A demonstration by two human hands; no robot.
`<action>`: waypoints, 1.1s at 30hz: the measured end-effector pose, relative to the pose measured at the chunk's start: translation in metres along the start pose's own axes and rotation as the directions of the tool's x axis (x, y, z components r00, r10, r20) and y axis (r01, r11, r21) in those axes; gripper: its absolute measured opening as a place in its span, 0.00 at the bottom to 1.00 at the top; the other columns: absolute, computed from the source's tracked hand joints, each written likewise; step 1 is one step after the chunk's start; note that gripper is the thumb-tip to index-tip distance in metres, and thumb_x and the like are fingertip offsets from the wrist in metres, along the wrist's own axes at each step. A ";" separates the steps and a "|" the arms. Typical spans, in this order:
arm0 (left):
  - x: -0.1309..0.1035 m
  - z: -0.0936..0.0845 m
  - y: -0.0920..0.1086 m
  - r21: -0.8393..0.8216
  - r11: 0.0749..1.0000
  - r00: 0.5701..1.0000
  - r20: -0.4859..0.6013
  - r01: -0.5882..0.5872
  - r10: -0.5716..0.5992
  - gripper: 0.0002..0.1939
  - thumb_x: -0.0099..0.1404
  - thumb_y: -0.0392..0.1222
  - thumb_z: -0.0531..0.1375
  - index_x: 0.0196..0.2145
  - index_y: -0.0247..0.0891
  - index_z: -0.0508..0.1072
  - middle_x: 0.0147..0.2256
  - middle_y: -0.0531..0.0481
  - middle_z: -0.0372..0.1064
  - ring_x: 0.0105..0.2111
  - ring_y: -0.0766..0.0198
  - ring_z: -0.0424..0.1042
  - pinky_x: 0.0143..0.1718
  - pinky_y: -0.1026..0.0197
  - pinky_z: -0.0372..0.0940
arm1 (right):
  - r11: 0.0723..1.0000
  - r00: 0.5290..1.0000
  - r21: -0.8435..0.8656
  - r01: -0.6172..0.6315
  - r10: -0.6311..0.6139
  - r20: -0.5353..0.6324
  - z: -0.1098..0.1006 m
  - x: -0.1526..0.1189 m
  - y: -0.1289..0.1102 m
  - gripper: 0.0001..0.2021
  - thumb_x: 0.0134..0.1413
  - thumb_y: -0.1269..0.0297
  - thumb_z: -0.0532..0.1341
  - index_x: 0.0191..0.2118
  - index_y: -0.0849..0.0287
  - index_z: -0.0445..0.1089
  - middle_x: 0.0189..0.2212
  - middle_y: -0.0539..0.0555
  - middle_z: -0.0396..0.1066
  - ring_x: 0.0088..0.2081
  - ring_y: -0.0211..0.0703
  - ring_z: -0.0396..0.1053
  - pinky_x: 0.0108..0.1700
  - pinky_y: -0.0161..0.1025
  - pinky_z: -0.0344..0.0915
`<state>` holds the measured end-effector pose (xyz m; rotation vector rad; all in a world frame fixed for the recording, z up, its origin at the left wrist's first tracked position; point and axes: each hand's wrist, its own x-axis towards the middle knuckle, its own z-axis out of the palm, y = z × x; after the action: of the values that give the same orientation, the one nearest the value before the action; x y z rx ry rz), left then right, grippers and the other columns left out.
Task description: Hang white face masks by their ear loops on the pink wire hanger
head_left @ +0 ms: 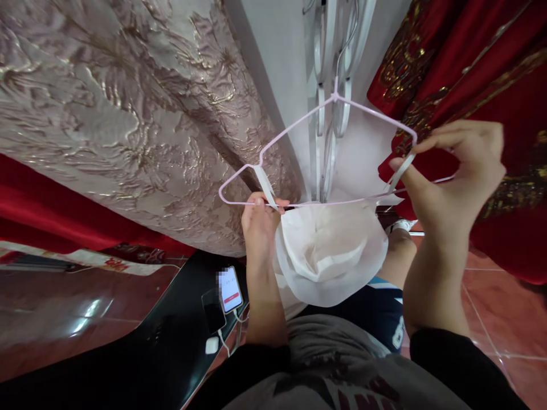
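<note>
A pale pink clothes hanger [299,121] stands in front of me, its hook reaching up among white and metal rack parts. From it hangs a white garment [337,239] of sheer fabric with narrow straps. The left strap [265,185] loops over the notch at the hanger's left shoulder. My left hand [261,219] is closed around the hanger's lower bar, its fingers touching the base of that strap. Between thumb and forefinger, my right hand [457,171] pinches the right strap [401,172] by the hanger's right shoulder notch.
Shiny embossed beige fabric [141,114] hangs at left, and red cloth with gold decoration [427,74] at right. White rack bars [320,108] rise behind the hanger. Two phones with cables, one lit phone [231,289], and a white case [211,345] lie on a black bench [162,341].
</note>
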<state>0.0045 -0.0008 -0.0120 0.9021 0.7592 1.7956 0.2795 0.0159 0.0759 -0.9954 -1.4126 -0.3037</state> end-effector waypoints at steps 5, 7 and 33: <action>-0.001 0.004 -0.004 0.035 0.999 0.999 -0.030 -0.024 0.025 0.16 0.75 0.58 0.68 0.39 0.43 0.78 0.34 0.50 0.81 0.32 0.64 0.75 0.41 0.60 0.73 | 0.976 0.979 0.204 0.077 -0.113 0.171 -0.004 -0.038 -0.017 0.09 0.65 0.70 0.67 0.44 0.48 0.81 0.46 0.52 0.81 0.50 0.51 0.79 0.58 0.57 0.74; -0.002 0.005 -0.005 0.064 0.998 0.999 -0.048 -0.021 0.024 0.16 0.75 0.58 0.68 0.40 0.43 0.77 0.36 0.49 0.82 0.33 0.63 0.76 0.43 0.60 0.74 | 0.978 0.876 0.210 0.005 -0.105 0.471 0.001 -0.052 -0.020 0.13 0.68 0.67 0.67 0.54 0.47 0.80 0.52 0.54 0.82 0.53 0.53 0.80 0.57 0.56 0.74; -0.003 -0.010 0.023 0.153 0.986 0.956 -0.274 -0.068 0.108 0.17 0.67 0.51 0.76 0.50 0.44 0.84 0.61 0.40 0.81 0.56 0.52 0.82 0.30 0.67 0.68 | 0.972 0.821 0.179 -0.152 0.024 0.570 0.028 -0.084 -0.033 0.13 0.71 0.58 0.66 0.58 0.45 0.80 0.54 0.53 0.85 0.57 0.55 0.81 0.72 0.65 0.64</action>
<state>-0.0139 -0.0123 0.0005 0.7903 1.0529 1.9951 0.2205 -0.0141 0.0080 -1.0071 -1.8811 0.2429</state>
